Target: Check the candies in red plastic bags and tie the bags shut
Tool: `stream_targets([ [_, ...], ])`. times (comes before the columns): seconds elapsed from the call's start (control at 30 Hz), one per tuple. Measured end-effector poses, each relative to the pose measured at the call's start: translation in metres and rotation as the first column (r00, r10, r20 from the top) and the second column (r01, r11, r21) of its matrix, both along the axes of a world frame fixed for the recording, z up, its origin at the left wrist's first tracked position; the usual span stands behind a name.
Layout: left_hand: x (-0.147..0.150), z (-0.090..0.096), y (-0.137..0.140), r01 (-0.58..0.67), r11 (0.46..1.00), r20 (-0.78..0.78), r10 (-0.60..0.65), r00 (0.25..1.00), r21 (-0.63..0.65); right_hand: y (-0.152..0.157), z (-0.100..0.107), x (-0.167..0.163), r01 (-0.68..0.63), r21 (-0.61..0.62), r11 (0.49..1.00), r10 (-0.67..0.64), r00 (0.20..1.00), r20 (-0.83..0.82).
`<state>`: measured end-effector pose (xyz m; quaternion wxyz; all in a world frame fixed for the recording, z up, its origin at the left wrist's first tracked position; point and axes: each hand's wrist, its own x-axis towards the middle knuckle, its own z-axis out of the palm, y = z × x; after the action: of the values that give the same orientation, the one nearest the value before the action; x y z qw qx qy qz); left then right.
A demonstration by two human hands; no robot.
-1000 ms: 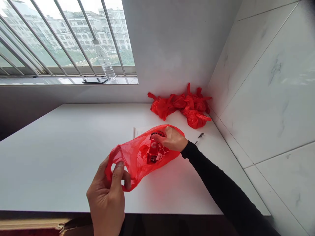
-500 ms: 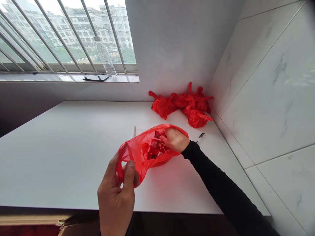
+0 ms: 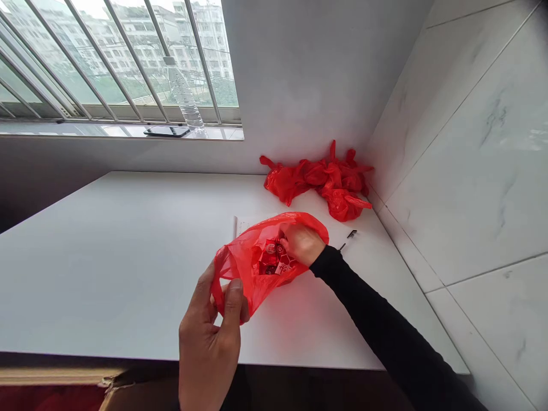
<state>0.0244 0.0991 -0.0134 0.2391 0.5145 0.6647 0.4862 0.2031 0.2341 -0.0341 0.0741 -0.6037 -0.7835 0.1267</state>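
A red plastic bag point(image 3: 244, 257) is held with its mouth wide toward me, above the white table. My left hand point(image 3: 216, 331) grips the bag's near left edge, by the handle loop, between thumb and fingers. Inside lie several small red wrapped packets point(image 3: 274, 260) with printed marks. My right hand point(image 3: 302, 244) reaches into the bag over its right rim, just beside the packets. Its fingers are curled and partly hidden; whether a packet is between them is not visible.
Several knotted red plastic bags point(image 3: 321, 180) lie by the back wall. A pen point(image 3: 349, 240) and a paper point(image 3: 242, 225) rest on the white table point(image 3: 128, 257). A clear bottle point(image 3: 186, 100) and a dark flat device point(image 3: 166, 132) sit on the windowsill. A cardboard box point(image 3: 64, 377) stands below the front edge.
My left hand and the bag's near edge have shifted slightly right and up. Inside the bag, my right hand has moved a little left, and the packets have shifted slightly.
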Motion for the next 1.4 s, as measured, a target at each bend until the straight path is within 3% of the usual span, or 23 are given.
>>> stream_targets([
  [0.47, 0.000, 0.001, 0.002, 0.031, 0.999, 0.027, -0.030, 0.999, -0.017, -0.002, -0.005, -0.002, -0.076, -0.115, 0.990, 0.086, 0.992, 0.088],
  [0.83, -0.003, -0.001, 0.004, 0.028, 0.999, 0.002, -0.028, 1.000, 0.019, 0.001, 0.014, 0.006, -0.081, 0.032, 0.996, 0.084, 0.994, -0.076],
  [1.13, -0.005, -0.003, 0.003, 0.041, 0.998, -0.020, -0.041, 0.999, 0.036, 0.002, 0.000, 0.011, -0.152, -0.080, 0.985, 0.148, 0.988, -0.047],
  [1.4, -0.001, -0.001, 0.004, 0.036, 0.999, 0.016, -0.036, 0.999, 0.016, 0.003, 0.011, 0.008, -0.165, 0.004, 0.986, 0.165, 0.984, -0.061],
])
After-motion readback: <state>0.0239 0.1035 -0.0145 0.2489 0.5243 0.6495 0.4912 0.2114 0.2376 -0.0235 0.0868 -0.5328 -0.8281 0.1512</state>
